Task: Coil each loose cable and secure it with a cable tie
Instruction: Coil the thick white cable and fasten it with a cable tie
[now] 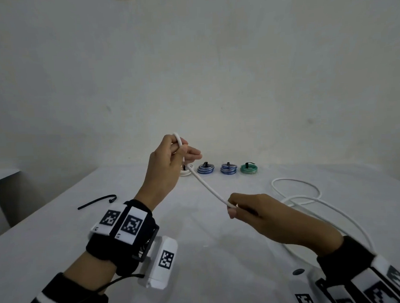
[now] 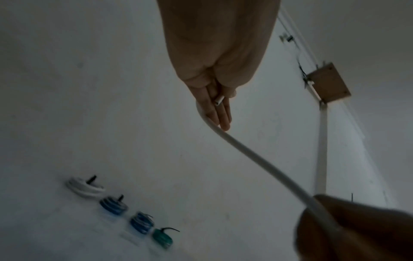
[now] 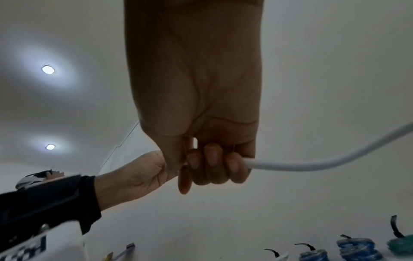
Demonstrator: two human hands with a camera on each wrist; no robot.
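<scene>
Two hands hold the white cable (image 1: 209,187) above the table (image 1: 220,252). The left hand (image 1: 170,161) pinches its end; the right hand (image 1: 260,213) curls round it. It looks bendy, maybe springy; grip near the end.

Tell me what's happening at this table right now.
A person is starting to coil a loose white cable. The left hand holds its end wrapped over the fingers, and the right hand grips it further along. Four tied coils sit in a row behind; a spare black cable tie lies to the left.
</scene>
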